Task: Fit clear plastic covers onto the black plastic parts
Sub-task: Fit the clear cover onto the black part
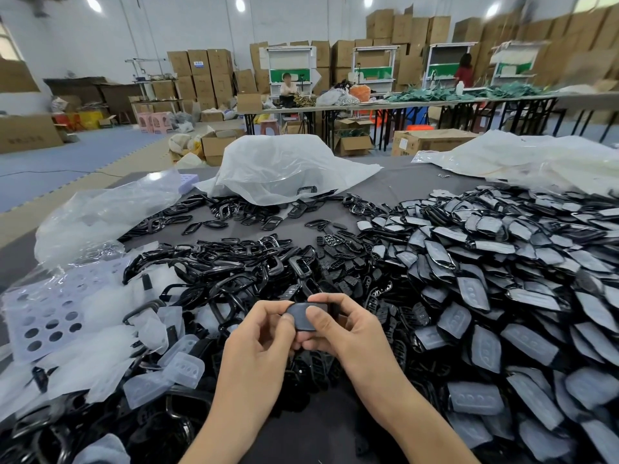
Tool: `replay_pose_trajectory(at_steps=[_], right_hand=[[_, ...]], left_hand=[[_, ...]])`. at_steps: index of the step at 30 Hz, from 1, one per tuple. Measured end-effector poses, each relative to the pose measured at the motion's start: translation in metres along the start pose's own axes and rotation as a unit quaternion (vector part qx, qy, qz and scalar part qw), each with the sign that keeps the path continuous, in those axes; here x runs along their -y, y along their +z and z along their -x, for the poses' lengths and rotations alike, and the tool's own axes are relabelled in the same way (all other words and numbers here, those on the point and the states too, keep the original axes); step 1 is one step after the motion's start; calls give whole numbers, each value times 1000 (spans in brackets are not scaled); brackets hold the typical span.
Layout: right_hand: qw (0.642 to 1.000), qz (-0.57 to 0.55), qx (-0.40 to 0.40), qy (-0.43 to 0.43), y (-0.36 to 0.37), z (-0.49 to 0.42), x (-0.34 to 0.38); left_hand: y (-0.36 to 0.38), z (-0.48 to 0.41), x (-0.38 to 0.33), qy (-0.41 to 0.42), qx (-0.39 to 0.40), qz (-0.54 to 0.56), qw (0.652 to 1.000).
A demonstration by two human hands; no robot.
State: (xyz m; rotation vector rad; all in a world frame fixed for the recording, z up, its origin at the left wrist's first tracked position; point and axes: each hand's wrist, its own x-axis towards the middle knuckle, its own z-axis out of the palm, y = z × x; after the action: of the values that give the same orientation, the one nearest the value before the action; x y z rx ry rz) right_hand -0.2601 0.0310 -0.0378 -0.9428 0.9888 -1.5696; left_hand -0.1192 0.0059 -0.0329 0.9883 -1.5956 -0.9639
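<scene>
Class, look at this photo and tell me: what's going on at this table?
A person holds one black part between the left hand and right hand, with both thumbs pressing on its top face. Loose clear covers lie to the left and bare black frames in the middle. A big heap of covered parts fills the right of the table.

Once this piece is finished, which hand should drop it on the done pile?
Likely the right hand: both hold the piece, but the pile of covered parts lies on that side; loose clear covers lie by the left hand.
</scene>
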Motion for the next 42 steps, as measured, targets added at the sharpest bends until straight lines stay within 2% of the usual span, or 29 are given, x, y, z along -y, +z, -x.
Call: replay_pose_trajectory(at_steps=[8, 12, 15, 18, 20, 26, 28, 32, 37, 42], right_hand=[[997, 66, -19, 29, -9, -2, 3], [997, 67, -29, 21, -10, -3, 4], [997, 51, -58, 13, -10, -3, 4], [997, 26, -65, 15, -10, -3, 6], [998, 16, -63, 18, -10, -2, 8], [998, 40, -40, 10, -9, -2, 9], [998, 52, -21, 13, -8, -1, 8], [998, 61, 11, 14, -5, 0, 4], [999, 41, 4, 10, -4, -2, -1], [999, 39, -3, 14, -4, -4, -6]], left_hand=[[-1, 3, 4, 92, -11, -132, 987], [-4, 7, 6, 188, 51, -280, 940], [-3, 10, 7, 219, 94, -312, 920], [2, 15, 2, 234, 149, -302, 912], [5, 17, 2, 234, 155, -291, 915], [0, 8, 4, 137, 9, -160, 978], [0, 5, 5, 91, -5, -110, 990], [1, 0, 5, 11, 21, -28, 999], [2, 1, 3, 8, 14, 5, 1000], [4, 3, 6, 22, -1, -22, 1000]])
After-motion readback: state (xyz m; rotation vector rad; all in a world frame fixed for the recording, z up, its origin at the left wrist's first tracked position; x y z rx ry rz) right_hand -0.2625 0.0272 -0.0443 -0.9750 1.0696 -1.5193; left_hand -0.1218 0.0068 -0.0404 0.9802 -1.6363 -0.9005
